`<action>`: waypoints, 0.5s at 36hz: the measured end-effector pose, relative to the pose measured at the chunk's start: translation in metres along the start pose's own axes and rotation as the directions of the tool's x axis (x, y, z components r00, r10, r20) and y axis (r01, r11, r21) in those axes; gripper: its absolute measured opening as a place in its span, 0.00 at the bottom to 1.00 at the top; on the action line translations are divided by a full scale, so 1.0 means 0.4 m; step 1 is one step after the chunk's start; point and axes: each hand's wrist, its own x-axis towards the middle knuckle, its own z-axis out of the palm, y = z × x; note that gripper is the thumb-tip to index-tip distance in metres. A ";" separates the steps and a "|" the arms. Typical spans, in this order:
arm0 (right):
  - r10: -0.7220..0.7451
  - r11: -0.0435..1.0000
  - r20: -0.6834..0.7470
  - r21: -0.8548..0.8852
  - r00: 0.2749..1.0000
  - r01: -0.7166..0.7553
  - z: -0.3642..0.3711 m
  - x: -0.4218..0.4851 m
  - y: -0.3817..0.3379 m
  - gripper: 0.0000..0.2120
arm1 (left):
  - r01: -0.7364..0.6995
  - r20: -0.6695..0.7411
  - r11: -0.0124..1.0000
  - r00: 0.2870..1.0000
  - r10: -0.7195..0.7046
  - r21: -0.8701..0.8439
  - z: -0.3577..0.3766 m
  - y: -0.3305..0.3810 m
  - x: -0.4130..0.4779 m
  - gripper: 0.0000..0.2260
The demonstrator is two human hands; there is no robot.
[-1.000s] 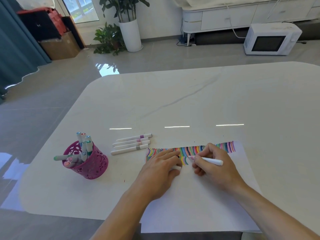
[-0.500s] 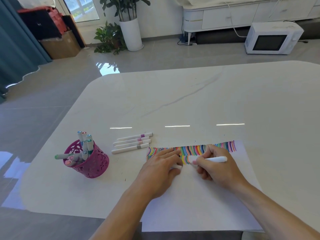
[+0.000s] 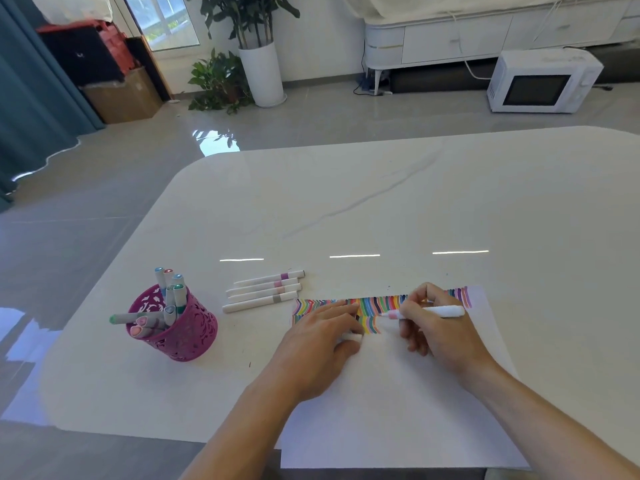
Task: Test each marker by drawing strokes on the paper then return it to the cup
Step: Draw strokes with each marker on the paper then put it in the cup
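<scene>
A white sheet of paper (image 3: 391, 403) lies at the table's near edge, with rows of coloured strokes along its far side. My right hand (image 3: 438, 327) grips a white marker (image 3: 446, 311) with a pink band, its tip pointing left onto the paper by the strokes. My left hand (image 3: 322, 344) lies on the paper's left part and holds a small white cap (image 3: 351, 337) under its fingers. A magenta perforated cup (image 3: 180, 327) with several markers stands on the left. Several capped white markers (image 3: 266, 292) lie in a row between the cup and the paper.
The white marble table (image 3: 381, 209) stretches far beyond the paper. Its rounded left edge passes close to the cup. On the floor behind are a potted plant (image 3: 259, 46), a white microwave (image 3: 543, 81) and cardboard boxes (image 3: 117, 95).
My right hand has turned the marker flatter and shifted it slightly right along the strokes. My left hand has stayed on the paper with the cap.
</scene>
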 end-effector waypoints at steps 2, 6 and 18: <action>-0.019 0.998 0.013 0.053 1.000 0.018 -0.003 0.000 -0.012 0.10 | 0.003 -0.034 1.000 0.999 -0.003 -0.023 -0.007 0.003 0.000 0.09; -0.117 0.990 0.010 0.076 0.993 0.116 -0.004 -0.001 -0.035 0.03 | 0.008 -0.121 0.993 0.992 -0.023 -0.121 -0.021 0.010 0.006 0.09; -0.192 0.960 0.036 0.216 0.981 0.180 0.002 -0.019 -0.082 0.09 | 0.115 -0.172 0.904 0.964 -0.202 -0.413 -0.022 0.024 0.014 0.08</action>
